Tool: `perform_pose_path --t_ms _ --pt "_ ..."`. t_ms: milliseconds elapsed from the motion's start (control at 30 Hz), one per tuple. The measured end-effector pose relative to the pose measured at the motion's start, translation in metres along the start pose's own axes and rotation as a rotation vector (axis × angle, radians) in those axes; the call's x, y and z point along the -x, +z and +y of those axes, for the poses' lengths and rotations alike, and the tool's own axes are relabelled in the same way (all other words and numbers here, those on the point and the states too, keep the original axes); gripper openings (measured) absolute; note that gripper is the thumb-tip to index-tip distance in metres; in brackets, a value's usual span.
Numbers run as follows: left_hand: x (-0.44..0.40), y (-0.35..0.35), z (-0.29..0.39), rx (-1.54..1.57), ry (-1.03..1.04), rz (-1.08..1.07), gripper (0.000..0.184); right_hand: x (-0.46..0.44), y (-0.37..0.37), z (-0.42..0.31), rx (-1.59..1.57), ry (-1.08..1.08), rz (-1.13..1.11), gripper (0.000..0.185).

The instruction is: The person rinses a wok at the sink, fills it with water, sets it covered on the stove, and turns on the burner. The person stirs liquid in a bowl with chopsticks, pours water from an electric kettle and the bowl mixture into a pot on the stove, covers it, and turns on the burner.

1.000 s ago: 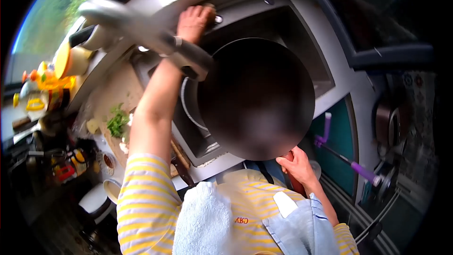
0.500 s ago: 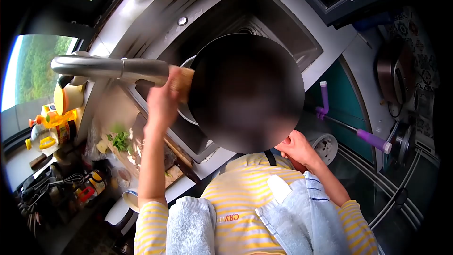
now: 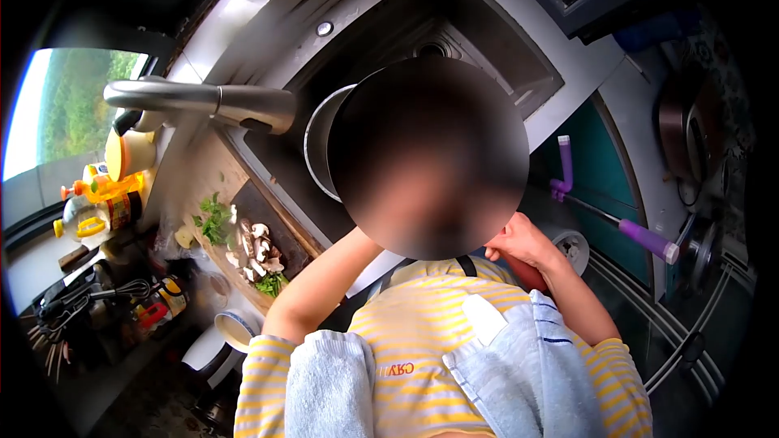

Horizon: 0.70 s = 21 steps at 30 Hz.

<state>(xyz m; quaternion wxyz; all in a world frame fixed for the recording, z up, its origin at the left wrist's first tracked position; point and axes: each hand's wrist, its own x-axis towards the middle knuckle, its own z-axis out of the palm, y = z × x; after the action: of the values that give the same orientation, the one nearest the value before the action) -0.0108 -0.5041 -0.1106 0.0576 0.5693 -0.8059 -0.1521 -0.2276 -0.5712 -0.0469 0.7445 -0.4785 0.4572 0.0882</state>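
Observation:
A round, dark blurred patch covers the middle of the head view and hides much of what lies under it. My left hand shows only as a smeared skin-coloured shape inside that patch, its fingers and anything in them unreadable. Just outside the patch's lower right edge, my right hand is closed around a reddish-brown handle, whose far end is hidden. A pale-rimmed round vessel shows at the patch's left, in the sink. The metal faucet reaches over the sink's left side.
On the left, a cutting board bears cut mushrooms and green leaves. Bottles stand by the window. A bowl is at lower left. A purple-handled pole leans at right.
My left hand has moved from beside the faucet, where it held a tan object, rightward and nearer my body into the blurred patch. My right hand keeps its hold on the handle.

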Motion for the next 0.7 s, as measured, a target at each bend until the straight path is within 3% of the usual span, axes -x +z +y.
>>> perform_pose_path --t_ms 67,100,200,233,300,367,433,533,600,700 --pt "0.019 -0.007 -0.015 -0.103 0.102 -0.172 0.030 0.000 -0.004 0.004 -0.052 0.034 -0.041 0.025" --pt "0.023 -0.023 -0.026 -0.179 0.106 -0.378 0.029 -0.003 -0.010 0.010 -0.125 0.044 -0.094 0.029" --pt "0.039 -0.038 -0.032 -0.336 0.088 -0.243 0.021 -0.008 -0.019 0.013 -0.141 0.050 -0.229 0.031" --pt "0.045 0.028 -0.042 -0.602 0.242 -0.177 0.016 -0.014 -0.023 0.022 -0.070 -0.013 -0.299 0.031" --pt "0.015 -0.004 -0.006 -0.100 -0.019 -0.035 0.009 -0.016 -0.017 0.016 -0.052 0.060 -0.230 0.030" --pt "-0.017 -0.011 0.010 0.065 0.036 0.223 0.007 -0.019 -0.014 0.005 0.012 0.080 -0.197 0.030" --pt "-0.063 0.031 0.006 0.077 0.036 0.394 0.006 -0.011 -0.014 -0.005 0.079 0.133 -0.141 0.030" --pt "-0.094 0.015 -0.033 -0.101 0.007 0.652 0.011 -0.007 -0.004 -0.007 -0.046 0.141 -0.099 0.029" --pt "-0.084 0.017 -0.059 -0.188 -0.036 0.567 0.011 -0.003 0.002 -0.012 -0.085 0.158 -0.072 0.030" --pt "-0.040 0.020 -0.084 -0.313 -0.286 0.415 0.013 -0.001 0.004 -0.004 -0.095 0.161 -0.038 0.030"
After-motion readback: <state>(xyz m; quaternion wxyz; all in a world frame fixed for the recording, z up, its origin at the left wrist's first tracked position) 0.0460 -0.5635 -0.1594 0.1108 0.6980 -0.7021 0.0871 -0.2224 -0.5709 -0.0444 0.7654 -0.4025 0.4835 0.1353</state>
